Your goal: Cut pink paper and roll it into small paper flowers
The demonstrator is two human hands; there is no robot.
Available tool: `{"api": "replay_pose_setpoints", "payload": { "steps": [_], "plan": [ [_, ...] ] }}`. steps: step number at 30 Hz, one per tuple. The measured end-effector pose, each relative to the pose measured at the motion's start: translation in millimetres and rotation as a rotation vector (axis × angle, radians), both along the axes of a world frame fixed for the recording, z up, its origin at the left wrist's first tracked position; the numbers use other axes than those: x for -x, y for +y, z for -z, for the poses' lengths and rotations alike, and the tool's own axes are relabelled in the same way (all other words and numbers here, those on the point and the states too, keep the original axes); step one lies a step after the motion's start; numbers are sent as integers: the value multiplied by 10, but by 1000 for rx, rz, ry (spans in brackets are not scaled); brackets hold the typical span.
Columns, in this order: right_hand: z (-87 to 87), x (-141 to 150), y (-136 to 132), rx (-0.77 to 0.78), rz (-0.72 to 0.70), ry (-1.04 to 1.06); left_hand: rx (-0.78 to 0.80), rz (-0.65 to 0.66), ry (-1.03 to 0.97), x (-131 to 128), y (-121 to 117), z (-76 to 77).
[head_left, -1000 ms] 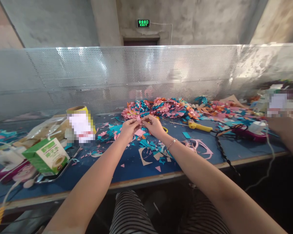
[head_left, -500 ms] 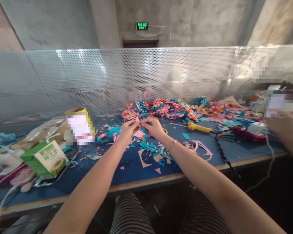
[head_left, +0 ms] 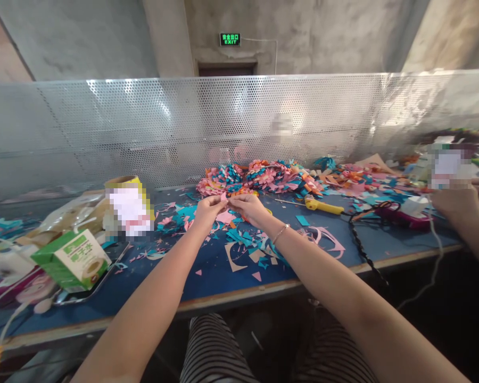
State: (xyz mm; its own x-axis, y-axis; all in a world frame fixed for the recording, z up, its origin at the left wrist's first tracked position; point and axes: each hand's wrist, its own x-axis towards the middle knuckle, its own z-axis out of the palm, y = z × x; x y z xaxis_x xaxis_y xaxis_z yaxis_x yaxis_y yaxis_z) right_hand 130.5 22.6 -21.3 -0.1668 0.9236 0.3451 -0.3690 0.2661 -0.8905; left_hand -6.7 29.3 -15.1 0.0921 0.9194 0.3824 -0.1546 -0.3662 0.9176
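Over the middle of the blue table, my left hand (head_left: 208, 210) pinches a small pink piece (head_left: 223, 197), paper or felt by its look. The fingertips of my right hand (head_left: 250, 206) are closed at the right edge of the same piece, almost touching the left fingers. Much of the piece is hidden by the fingers. A larger pink scrap (head_left: 225, 217) lies beneath the hands. Under my right hand shows part of a yellow ring-like handle (head_left: 269, 211), mostly hidden. Just behind sits a heap of pink, blue and orange fringed flowers (head_left: 263, 175).
Blue cuttings (head_left: 245, 238) litter the table. A yellow glue gun (head_left: 323, 206) with a black cord (head_left: 361, 244) lies right. At left stand a green drink carton (head_left: 74, 260) and a yellow-edged roll (head_left: 123, 183). A perforated metal screen (head_left: 223, 117) runs behind. A co-worker's hand (head_left: 457, 205) is far right.
The hands stay together on the pink piece, with only small finger shifts. The view moves slightly. The larger pink scrap shows more beneath the hands.
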Motion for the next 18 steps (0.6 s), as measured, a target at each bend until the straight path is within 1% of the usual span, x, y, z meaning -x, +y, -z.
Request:
{"api": "replay_pose_setpoints", "payload": {
  "steps": [5,9,12,14,18],
  "plan": [
    [-9,-3,-21,37,-39,11,-70,-36,125,51,37,26],
    [-32,-41,-55,83,-136,6,-91,-56,226,78,-14,-15],
    [-44,-70,-54,117,-177,-27,-75,-58,253,85,-43,-50],
    [-50,-78,-39,118,-157,-48,-74,-41,240,88,-40,-60],
    [-61,-76,-2,60,-30,-19,-92,-26,164,89,-3,-57]
  ]
}}
